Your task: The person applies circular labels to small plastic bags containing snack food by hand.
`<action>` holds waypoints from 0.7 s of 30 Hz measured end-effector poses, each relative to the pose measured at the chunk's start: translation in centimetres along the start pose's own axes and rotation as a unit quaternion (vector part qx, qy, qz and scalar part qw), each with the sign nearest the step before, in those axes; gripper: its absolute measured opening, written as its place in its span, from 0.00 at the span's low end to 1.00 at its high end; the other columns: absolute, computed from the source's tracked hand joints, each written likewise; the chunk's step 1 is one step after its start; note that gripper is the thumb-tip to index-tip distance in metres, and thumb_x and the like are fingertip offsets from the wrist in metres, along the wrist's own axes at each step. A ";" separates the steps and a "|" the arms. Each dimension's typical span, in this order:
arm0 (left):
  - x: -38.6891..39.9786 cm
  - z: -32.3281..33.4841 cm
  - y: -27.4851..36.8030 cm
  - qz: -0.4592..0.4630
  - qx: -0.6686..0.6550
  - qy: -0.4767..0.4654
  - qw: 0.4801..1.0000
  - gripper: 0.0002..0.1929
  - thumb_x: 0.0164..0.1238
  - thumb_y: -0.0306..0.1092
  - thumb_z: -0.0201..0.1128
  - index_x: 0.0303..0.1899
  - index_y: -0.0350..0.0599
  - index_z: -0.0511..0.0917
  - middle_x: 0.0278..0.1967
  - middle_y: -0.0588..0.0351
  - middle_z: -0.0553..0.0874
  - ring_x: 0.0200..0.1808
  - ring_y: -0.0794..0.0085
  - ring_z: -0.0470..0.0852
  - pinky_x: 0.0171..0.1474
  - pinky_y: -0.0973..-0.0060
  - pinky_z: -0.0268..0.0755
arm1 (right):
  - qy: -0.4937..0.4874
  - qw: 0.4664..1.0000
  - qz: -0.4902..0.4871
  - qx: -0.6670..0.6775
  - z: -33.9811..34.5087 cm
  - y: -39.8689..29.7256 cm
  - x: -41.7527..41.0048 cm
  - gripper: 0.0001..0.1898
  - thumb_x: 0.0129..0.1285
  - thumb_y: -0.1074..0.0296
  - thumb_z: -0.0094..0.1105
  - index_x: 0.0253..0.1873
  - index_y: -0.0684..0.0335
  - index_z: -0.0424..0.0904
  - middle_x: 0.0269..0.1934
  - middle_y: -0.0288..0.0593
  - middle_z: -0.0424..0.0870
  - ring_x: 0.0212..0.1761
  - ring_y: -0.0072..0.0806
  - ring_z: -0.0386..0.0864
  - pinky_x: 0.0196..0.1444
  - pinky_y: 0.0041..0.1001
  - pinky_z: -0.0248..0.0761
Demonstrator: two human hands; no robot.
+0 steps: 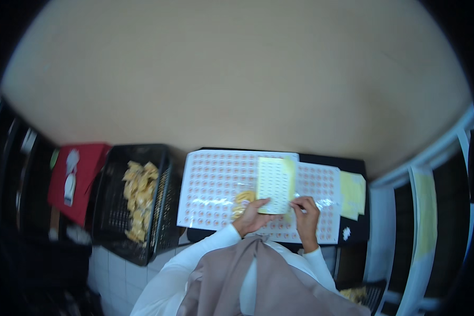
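Observation:
My left hand (253, 216) grips the lower left corner of a yellow sheet of small printed labels (274, 185), thumb on top. At the sheet's right edge, the fingertips of my right hand (308, 215) are pinched together; whether a label is between them is too small to tell. A clear packet of yellowish food pieces (243, 201) lies just left of the sheet. Beneath are large white sheets of round orange-and-white stickers (213, 177), with another such sheet (324, 177) to the right.
Left stands a black plastic crate (162, 197) with several packets (140, 189), beside a red box (75, 173). More yellow sheets (351, 193) and a small white scrap pile (346, 233) lie on the black table (359, 229) at right. Another crate (375, 294) is at lower right.

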State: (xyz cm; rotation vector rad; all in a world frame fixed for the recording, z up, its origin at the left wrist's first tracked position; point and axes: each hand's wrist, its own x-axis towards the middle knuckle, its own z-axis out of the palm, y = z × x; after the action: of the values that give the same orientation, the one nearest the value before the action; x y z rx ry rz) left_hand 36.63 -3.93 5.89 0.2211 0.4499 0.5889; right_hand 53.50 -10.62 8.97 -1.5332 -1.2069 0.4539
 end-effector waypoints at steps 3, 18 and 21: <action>0.8 -0.6 -0.6 0.012 -0.014 -0.001 1.000 0.22 0.74 0.35 0.49 0.63 0.32 0.65 0.60 0.43 0.75 0.59 0.55 0.76 0.60 0.58 0.72 | -0.004 1.000 -0.006 -0.015 0.0 0.2 -0.1 0.05 0.56 0.83 0.64 0.36 0.70 0.78 0.34 0.42 0.79 0.34 0.26 0.78 0.39 0.21 0.73; -0.6 -4.9 1.9 0.321 0.662 0.207 0.645 0.27 0.61 0.40 0.66 0.59 0.38 0.71 0.50 0.44 0.76 0.53 0.52 0.71 0.59 0.61 0.63 | -0.023 0.986 0.160 0.036 -3.4 10.1 1.4 0.03 0.61 0.78 0.61 0.37 0.68 0.76 0.29 0.34 0.77 0.30 0.17 0.70 0.36 0.18 0.65; -1.9 -6.7 2.7 0.359 0.681 0.320 0.552 0.29 0.56 0.41 0.69 0.58 0.37 0.71 0.52 0.41 0.73 0.54 0.48 0.68 0.60 0.59 0.62 | -0.029 0.983 0.179 0.013 -5.0 13.8 1.2 0.04 0.61 0.76 0.61 0.37 0.68 0.76 0.30 0.36 0.76 0.30 0.22 0.70 0.35 0.21 0.65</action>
State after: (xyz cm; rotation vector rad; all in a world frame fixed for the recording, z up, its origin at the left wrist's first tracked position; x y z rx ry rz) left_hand 30.78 -2.31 1.48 1.8300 1.5529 1.0154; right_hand 64.15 -10.79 -1.23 -1.7307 -0.9633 0.7510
